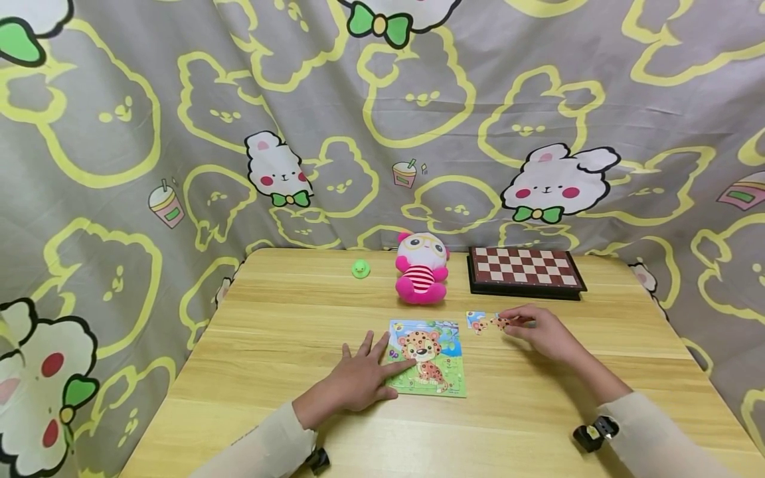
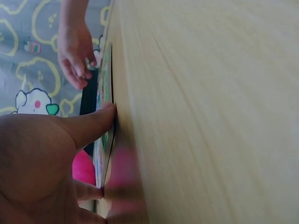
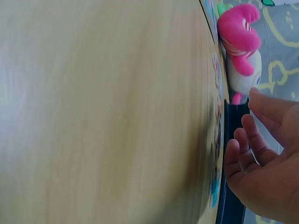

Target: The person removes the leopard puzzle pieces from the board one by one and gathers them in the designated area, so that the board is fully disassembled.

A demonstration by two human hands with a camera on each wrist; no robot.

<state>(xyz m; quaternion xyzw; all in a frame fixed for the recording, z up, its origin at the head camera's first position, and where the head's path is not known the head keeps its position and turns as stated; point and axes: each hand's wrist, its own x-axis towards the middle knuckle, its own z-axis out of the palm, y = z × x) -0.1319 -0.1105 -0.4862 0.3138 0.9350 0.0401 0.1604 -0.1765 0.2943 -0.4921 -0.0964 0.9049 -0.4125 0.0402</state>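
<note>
A square leopard jigsaw puzzle (image 1: 423, 345) lies flat on the table. My left hand (image 1: 360, 376), fingers spread, rests at its left side, with one finger reaching onto the picture. In the left wrist view, the left thumb (image 2: 96, 123) touches the puzzle's edge. Just right of the puzzle are a few loose jigsaw pieces (image 1: 476, 321), blue and leopard-spotted. My right hand (image 1: 536, 330) hovers over their right end, its fingertips overlapping them in the head view. In the right wrist view, its fingers (image 3: 252, 140) curl loosely with nothing between them, beside the pieces.
Behind the puzzle sits a pink and white plush toy (image 1: 422, 269). To its left is a small green duck (image 1: 360, 269), and to its right a checkered board box (image 1: 526, 272). A patterned curtain (image 1: 335, 99) hangs behind the wooden table (image 1: 287, 318).
</note>
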